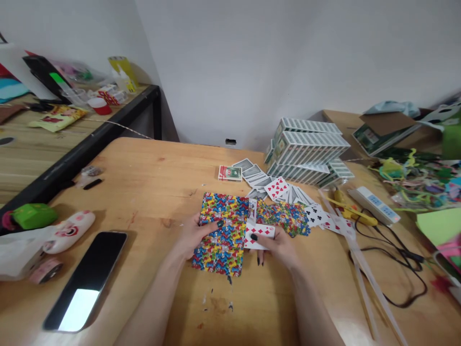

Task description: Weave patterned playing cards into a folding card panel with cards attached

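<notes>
Your left hand (191,236) is clamped on the left edge of the colourful patterned sheet (225,245), thumb on top. Your right hand (283,247) pinches the diamonds card (260,229), thumb across its face; that card meets the sheet's right edge, between your hands. Beyond your right fingers, colourful cards (284,216) lie on the table (144,178).

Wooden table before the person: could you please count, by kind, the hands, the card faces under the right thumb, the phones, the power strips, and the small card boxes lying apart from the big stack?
Left hand and right hand: 2
Diamonds card: 1
Phone: 1
Power strip: 1
Small card box: 1
Total: 6
</notes>
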A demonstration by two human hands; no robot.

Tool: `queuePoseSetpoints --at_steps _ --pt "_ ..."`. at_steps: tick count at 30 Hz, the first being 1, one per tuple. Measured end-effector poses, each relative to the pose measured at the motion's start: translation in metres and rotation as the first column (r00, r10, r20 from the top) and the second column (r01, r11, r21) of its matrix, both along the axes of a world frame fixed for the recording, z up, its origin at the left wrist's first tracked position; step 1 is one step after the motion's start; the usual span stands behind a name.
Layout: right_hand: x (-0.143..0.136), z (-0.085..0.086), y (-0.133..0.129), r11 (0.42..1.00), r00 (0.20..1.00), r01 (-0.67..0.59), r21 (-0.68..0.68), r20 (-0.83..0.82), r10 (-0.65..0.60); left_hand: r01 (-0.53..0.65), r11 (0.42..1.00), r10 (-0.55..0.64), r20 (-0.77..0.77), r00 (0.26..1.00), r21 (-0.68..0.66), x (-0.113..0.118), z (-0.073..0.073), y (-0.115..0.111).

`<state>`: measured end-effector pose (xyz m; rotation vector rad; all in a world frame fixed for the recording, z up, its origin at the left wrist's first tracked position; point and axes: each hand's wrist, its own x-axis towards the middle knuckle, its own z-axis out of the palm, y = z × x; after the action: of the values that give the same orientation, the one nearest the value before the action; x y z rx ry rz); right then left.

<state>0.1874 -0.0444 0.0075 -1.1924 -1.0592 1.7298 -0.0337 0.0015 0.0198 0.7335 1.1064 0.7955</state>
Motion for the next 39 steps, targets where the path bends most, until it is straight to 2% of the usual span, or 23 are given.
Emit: queuePoseSetpoints --at_steps 2,4,7,10,13,16,21,25,30,39 --pt "-0.005 0.002 -0.001 1.000 0.999 0.009 -0.004 0.051 -0.009 0.062 0.996 -0.058 0.051 0.997 -0.062 0.000 0.001 -0.002" --pt "-0.009 0.003 0.000 0.999 0.996 0.040 0.000 0.083 -0.040 0.080 0.993 -0.077 0.035 0.996 -0.082 0.002 0.002 -0.003" --pt "-0.011 0.004 0.000 0.997 0.992 0.075 0.008 0.101 -0.075 0.034 0.996 -0.038 -0.051 0.998 -0.077 0.005 0.003 -0.005" --pt "-0.009 0.005 0.000 0.999 0.993 0.048 0.023 0.105 -0.050 -0.001 0.997 -0.007 -0.102 0.995 -0.076 0.007 0.007 -0.006" --pt "-0.008 0.007 0.000 0.999 0.996 0.014 0.033 0.083 -0.017 0.029 0.994 -0.039 -0.095 0.995 -0.103 0.006 0.011 -0.006" --pt "-0.009 0.004 -0.001 0.999 0.999 0.031 0.023 0.040 -0.032 0.043 0.991 -0.050 -0.055 0.997 -0.125 0.005 0.012 -0.006" --pt "-0.012 -0.002 -0.001 0.997 0.997 0.072 -0.005 -0.031 -0.072 0.016 0.991 -0.024 -0.059 0.998 -0.135 0.006 0.014 -0.007" --pt "-0.013 -0.001 -0.001 0.995 0.995 0.095 -0.011 -0.022 -0.095 -0.009 0.992 0.000 -0.070 0.998 -0.125 0.009 0.016 -0.009" --pt "-0.017 0.001 0.000 0.992 0.992 0.126 0.007 0.021 -0.126 -0.018 0.993 0.014 -0.036 0.999 -0.121 0.009 0.013 -0.008" --pt "-0.022 -0.006 -0.001 0.980 0.978 0.197 -0.032 -0.062 -0.199 0.032 0.988 -0.042 -0.067 0.997 -0.149 0.001 0.010 -0.003"
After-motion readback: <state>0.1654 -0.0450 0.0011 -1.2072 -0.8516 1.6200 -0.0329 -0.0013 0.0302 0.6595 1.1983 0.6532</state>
